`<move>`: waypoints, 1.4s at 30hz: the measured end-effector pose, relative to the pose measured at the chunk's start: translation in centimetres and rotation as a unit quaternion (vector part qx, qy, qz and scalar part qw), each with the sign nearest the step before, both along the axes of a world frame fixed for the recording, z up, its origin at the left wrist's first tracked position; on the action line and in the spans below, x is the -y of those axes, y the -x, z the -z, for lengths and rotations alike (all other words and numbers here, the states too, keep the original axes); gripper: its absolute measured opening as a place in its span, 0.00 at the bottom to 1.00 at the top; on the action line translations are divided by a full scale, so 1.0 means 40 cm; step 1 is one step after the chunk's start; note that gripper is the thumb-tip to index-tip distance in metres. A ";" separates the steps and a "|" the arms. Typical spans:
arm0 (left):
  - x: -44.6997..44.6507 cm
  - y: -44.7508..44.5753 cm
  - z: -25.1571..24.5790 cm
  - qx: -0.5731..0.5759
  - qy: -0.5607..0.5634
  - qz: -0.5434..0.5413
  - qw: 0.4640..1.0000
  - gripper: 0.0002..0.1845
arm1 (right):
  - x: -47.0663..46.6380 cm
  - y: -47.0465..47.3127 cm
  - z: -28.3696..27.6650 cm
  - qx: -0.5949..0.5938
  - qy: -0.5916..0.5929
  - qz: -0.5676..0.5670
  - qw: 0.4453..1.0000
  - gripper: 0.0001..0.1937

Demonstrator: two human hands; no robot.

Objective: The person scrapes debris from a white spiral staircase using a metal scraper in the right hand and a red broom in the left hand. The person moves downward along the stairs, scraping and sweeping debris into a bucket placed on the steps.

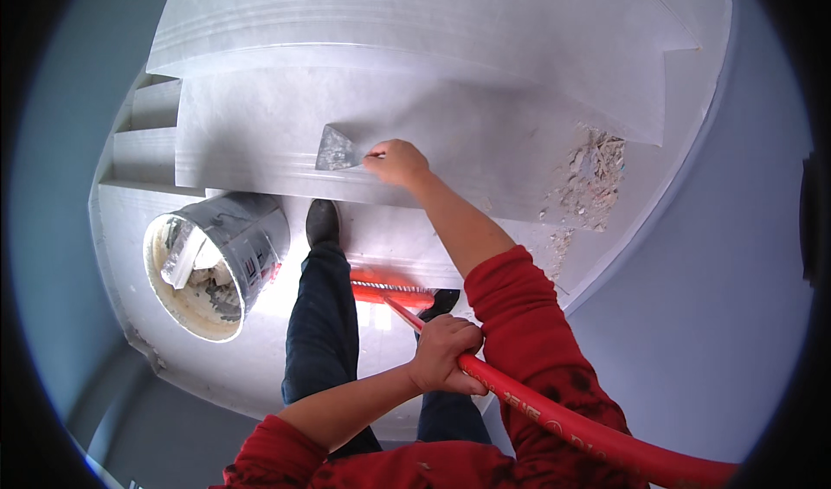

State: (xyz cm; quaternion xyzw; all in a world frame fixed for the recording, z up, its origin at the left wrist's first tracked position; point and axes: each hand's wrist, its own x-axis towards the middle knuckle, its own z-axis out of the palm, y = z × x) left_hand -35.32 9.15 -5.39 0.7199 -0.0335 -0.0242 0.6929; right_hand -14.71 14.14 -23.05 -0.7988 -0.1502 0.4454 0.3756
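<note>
My right hand grips a putty knife by its handle. Its wide, stained metal blade points left, over a stair tread; whether it touches the surface I cannot tell. Lower down, my left hand is wrapped around the red handle of a broom. The red broom head, with pale bristles along its upper edge, is down between my feet. A pile of rubble and dust lies at the right end of the steps.
A grey bucket, holding plaster-like chunks and a clear plastic piece, stands left of my legs. Blue-grey walls curve along the right. My left shoe is near the step edge. More steps descend or rise at left.
</note>
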 end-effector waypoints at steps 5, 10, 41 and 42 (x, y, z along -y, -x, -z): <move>0.012 0.001 -0.005 -0.004 0.000 0.013 1.000 0.37 | 0.278 -0.074 -0.012 -0.037 0.100 0.050 0.993 0.14; 0.044 0.009 0.002 -0.017 0.008 0.032 0.999 0.36 | 0.748 -0.163 -0.106 -0.055 0.226 0.144 0.962 0.14; 0.017 -0.060 0.040 -0.176 0.088 -0.133 0.971 0.17 | 0.217 -0.452 -0.412 0.098 0.143 0.131 0.976 0.14; 0.018 -0.063 0.040 -0.178 0.086 -0.131 0.972 0.17 | 0.206 -0.451 -0.413 0.100 0.144 0.125 0.976 0.13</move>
